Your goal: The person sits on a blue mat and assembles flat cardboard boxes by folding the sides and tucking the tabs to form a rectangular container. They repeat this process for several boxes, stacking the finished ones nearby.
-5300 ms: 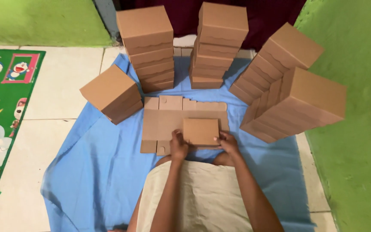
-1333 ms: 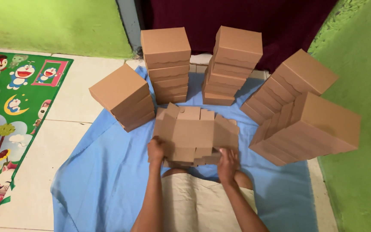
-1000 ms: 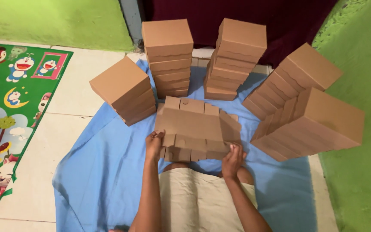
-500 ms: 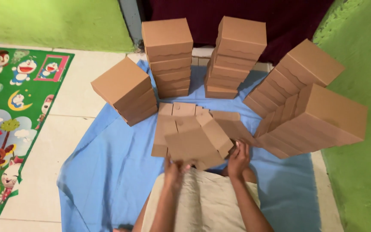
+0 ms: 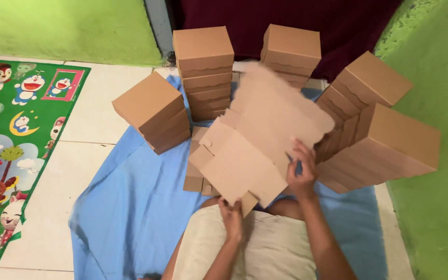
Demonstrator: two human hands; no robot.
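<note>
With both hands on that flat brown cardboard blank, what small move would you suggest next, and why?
Probably lay the flat brown cardboard box blank back down on the blue cloth. It is lifted and tilted, blurred at its far end, the left hand pinching its near flap and the right hand gripping its right edge, so nothing supports it for folding.

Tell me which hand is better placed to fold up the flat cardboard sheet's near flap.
Probably the left hand: it already pinches the near bottom flap of the flat cardboard sheet, while the right hand grips the sheet's right edge, steadying it.

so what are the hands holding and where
A flat cardboard box blank: left hand pinches its bottom flap, right hand grips its right edge.
</note>
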